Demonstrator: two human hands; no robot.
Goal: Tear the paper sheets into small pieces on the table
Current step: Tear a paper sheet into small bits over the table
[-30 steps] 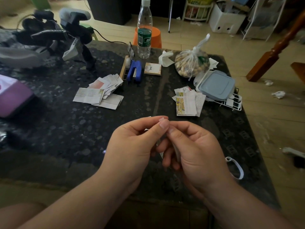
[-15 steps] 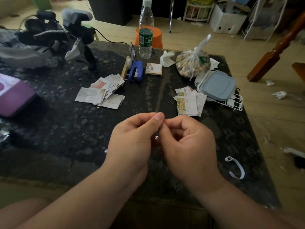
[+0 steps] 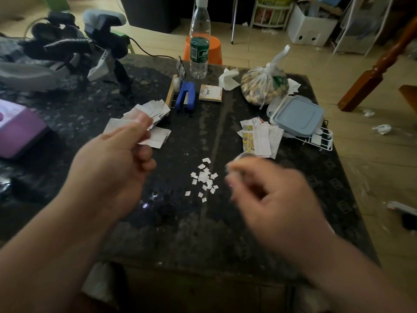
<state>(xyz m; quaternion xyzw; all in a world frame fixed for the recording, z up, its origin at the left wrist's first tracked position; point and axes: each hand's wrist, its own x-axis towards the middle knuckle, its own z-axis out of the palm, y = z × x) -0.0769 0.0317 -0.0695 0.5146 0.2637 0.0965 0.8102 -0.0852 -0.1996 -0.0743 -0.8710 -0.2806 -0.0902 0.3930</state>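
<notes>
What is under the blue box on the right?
A white wire rack sticks out from under the blue box, and the paper stack meets its left edge. How far either runs beneath is covered.

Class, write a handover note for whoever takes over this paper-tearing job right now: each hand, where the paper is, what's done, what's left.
Left hand: loosely curled above the table, no paper seen in it.
Right hand: motion-blurred, so its grip cannot be told.
Done: small pieces lie scattered on the table between the hands.
To do: untorn sheets remain in the left stack and the right stack.
</notes>
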